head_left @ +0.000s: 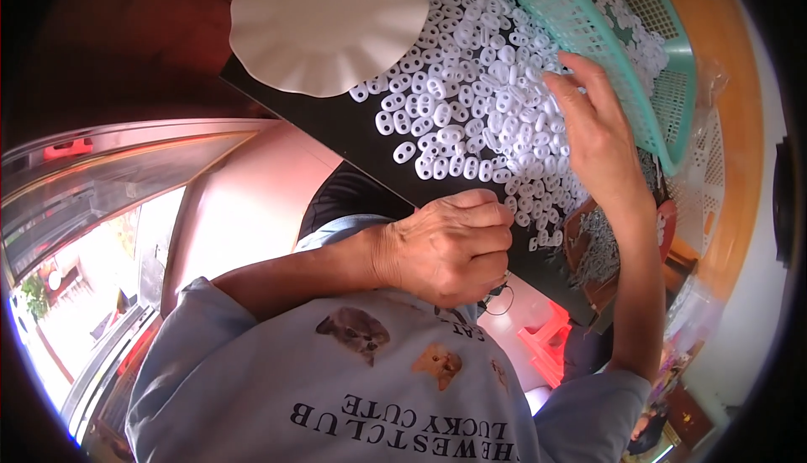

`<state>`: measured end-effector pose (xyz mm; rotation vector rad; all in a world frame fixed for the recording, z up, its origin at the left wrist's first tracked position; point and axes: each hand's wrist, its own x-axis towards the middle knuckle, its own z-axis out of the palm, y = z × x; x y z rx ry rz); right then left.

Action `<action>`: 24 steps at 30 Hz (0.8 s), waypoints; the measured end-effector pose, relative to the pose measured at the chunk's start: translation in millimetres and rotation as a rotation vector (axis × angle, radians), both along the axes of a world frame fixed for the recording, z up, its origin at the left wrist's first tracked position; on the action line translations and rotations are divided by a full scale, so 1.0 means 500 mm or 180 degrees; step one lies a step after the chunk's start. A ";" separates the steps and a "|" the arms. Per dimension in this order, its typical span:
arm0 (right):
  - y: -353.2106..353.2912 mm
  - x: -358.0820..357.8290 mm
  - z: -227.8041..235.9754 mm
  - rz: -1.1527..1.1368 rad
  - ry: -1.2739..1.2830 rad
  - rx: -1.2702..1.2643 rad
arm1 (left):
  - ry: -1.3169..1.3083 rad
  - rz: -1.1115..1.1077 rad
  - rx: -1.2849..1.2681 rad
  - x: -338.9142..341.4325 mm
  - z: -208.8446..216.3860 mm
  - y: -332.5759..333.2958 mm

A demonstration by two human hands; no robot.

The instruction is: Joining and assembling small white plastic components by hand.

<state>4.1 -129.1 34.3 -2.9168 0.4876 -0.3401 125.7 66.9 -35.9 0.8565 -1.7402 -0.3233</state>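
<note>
Nearest the camera, a pale blue shirt (336,396) with printed cat pictures is seen filling the lower frame. Above it, the left hand (450,249) is held clenched at the near edge of a black board (336,123); what it grips cannot be told. White oval links (471,93) are spread thickly over the board. The right hand (593,131) is laid open on them, fingers extended, touching the heap beside a teal mesh basket (580,34), in which more links are held. A white fluted paper plate (328,22) is set on the board's far left corner.
</note>
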 end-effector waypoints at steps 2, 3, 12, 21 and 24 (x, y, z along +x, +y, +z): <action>0.016 0.006 0.006 0.0105 -0.0010 0.0079 | 0.0007 -0.0232 0.0008 0.005 0.003 0.023; 0.027 0.011 0.011 0.0196 -0.0023 0.0162 | 0.0093 -0.0209 -0.0028 0.007 0.007 0.032; 0.147 0.096 -0.019 0.1233 0.0384 -0.0245 | 0.0629 -0.0363 0.1158 0.018 -0.018 0.121; 0.146 0.097 -0.040 0.1378 0.0210 -0.0415 | 0.1439 -0.0303 0.2378 0.025 -0.072 0.171; 0.108 0.062 -0.020 0.0958 -0.0042 -0.0566 | 0.2666 -0.0526 0.3570 0.040 -0.089 0.187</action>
